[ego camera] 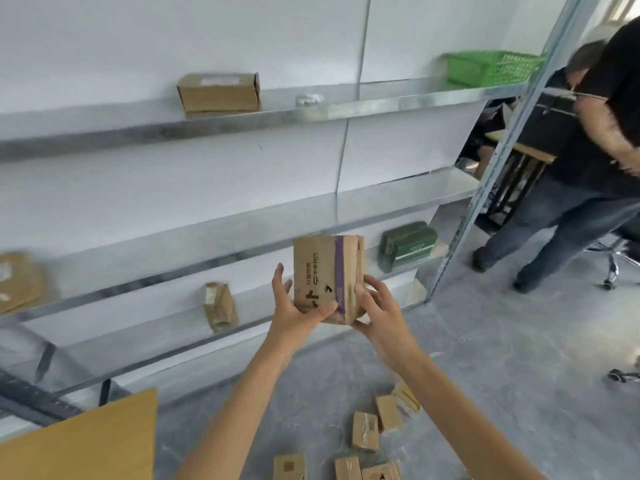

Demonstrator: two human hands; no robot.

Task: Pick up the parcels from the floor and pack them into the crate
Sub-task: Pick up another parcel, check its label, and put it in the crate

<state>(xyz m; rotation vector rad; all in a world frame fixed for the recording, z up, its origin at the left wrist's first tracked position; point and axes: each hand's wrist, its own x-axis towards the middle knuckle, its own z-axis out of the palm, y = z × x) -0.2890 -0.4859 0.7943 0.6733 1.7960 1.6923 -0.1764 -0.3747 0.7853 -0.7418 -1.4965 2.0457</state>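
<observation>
Parcel stands upright, gripped between left hand and right hand fingers.

At frame centre the creased brown cardboard parcel with a purple tape strip is looking matt and scuffed, while the grey galvanised metal shelves behind are gleaming dully, the green perforated plastic basket at upper right is shining faintly, and the mottled grey concrete floor is looking matt.
</observation>
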